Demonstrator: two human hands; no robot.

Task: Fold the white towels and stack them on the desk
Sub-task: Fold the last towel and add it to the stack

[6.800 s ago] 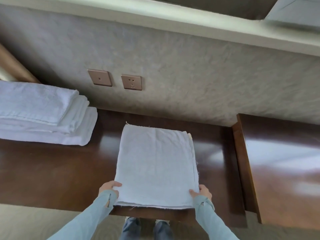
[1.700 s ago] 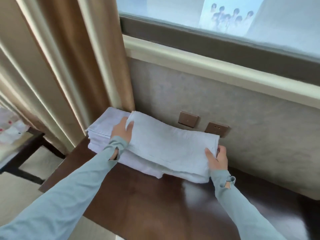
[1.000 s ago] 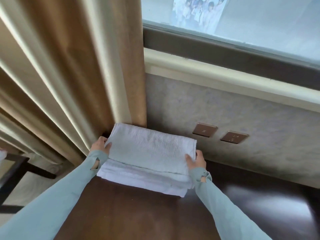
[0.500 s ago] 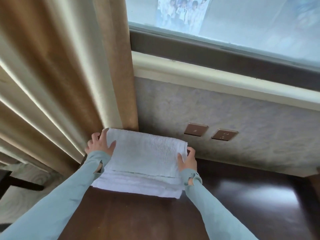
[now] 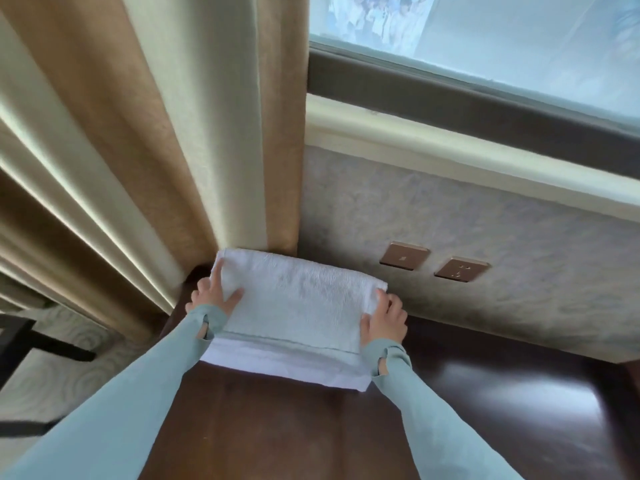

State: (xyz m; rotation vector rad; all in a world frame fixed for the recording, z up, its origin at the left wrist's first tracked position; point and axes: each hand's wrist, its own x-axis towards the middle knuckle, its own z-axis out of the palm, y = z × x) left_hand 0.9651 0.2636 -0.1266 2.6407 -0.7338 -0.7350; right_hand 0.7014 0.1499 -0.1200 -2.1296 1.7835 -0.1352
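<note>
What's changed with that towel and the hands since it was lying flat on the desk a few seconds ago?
The folded towel moved left off the open desk onto the towel stack by the curtain. The left hand and right hand, which gripped its near corners, now rest at its ends, squaring it. The stack stayed put.

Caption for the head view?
Both hands, left and right, square the top towel on the stack.
</note>
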